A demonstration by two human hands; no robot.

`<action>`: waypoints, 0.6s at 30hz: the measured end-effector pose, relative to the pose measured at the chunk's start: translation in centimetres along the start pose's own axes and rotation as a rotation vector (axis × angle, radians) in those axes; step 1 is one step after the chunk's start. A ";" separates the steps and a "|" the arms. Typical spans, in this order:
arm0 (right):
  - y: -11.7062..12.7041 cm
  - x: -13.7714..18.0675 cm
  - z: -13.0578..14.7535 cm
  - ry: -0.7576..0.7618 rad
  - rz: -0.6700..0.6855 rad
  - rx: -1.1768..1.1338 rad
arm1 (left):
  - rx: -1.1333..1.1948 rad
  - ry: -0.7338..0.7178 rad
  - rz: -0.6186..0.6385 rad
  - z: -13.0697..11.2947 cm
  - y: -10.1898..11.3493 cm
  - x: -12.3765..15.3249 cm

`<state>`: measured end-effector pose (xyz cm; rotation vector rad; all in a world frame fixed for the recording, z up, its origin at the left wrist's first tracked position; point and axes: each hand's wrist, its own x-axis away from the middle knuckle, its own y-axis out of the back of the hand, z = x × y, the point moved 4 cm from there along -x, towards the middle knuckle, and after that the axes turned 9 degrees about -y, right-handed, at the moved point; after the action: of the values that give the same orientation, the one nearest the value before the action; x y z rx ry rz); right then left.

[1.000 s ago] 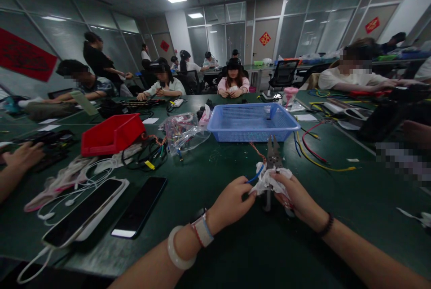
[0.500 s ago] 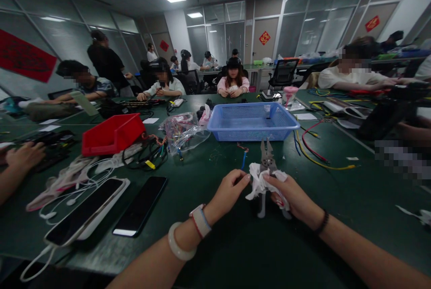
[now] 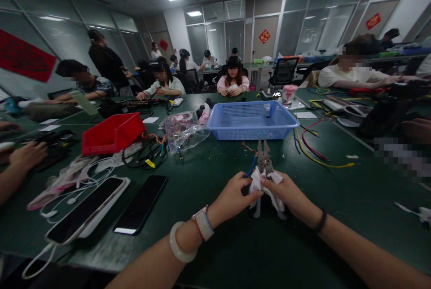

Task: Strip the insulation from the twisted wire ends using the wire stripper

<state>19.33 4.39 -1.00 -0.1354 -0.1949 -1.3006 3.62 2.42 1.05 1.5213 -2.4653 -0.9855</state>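
My right hand [image 3: 286, 195] is closed round the handles of grey wire strippers [image 3: 263, 159], which are wrapped in white tissue [image 3: 257, 182]; the jaws point away from me. My left hand [image 3: 233, 195] pinches a blue wire [image 3: 251, 167] with a bare copper end, right beside the strippers' jaws. Both hands meet above the dark green table [image 3: 208, 176], just in front of a blue mesh basket [image 3: 251, 120]. A pale bangle and a watch sit on my left wrist, a dark band on my right.
A black phone [image 3: 140, 206] and a white-cased phone [image 3: 85, 210] lie at my left, with white earphone cables. A red bin [image 3: 112, 134], tangled wires [image 3: 148, 152] and a plastic bag [image 3: 183, 131] sit beyond. Yellow and red wires [image 3: 314, 152] lie right. Several people sit around the tables.
My left hand lifted off toward the wire, then came back against the strippers, pinching the blue wire. Both hands shifted slightly left and nearer to me.
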 end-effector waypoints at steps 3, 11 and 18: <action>-0.4 0.1 -0.3 -0.061 0.067 -0.086 | 0.018 0.018 -0.015 0.3 -0.3 0.0; -1.0 0.9 0.5 -0.142 0.194 -0.416 | 0.274 0.095 -0.095 2.4 -0.2 -0.5; -1.5 0.7 -1.0 -0.284 0.220 -0.280 | 0.312 0.095 -0.110 2.2 -0.4 -0.4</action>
<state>18.09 3.09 -1.86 -0.5671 -0.2314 -1.0800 3.27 3.74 -0.83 1.7622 -2.5839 -0.5427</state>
